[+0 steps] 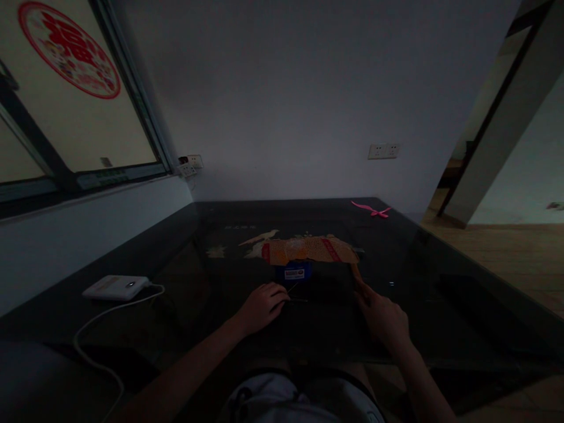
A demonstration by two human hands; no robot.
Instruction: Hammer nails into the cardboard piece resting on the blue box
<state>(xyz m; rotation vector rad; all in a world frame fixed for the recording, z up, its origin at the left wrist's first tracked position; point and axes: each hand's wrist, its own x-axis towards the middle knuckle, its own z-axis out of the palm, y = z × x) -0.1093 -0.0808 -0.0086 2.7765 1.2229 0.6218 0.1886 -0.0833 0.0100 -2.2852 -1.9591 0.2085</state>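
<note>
My right hand [388, 317] is closed round the wooden handle of a hammer [356, 274]. The hammer's dark head lies at the right end of a torn strip of brown cardboard [324, 249] with red bands. My left hand [263, 306] rests on the dark table with its fingers curled together. Two thin, nail-like metal pieces [298, 301] stick out at its fingertips, pointing apart; their exact kind is too small to tell. Just beyond that hand sits a small blue box [294, 272] with a white and red label, in front of the cardboard's near edge.
The glossy black table [211, 335] reaches back to the wall. On the left lies a white power bank [117, 287] with a white cable [99, 317] running off the front edge. A pink ribbon [374, 211] lies at the back right. Wall sockets [383, 151] sit above.
</note>
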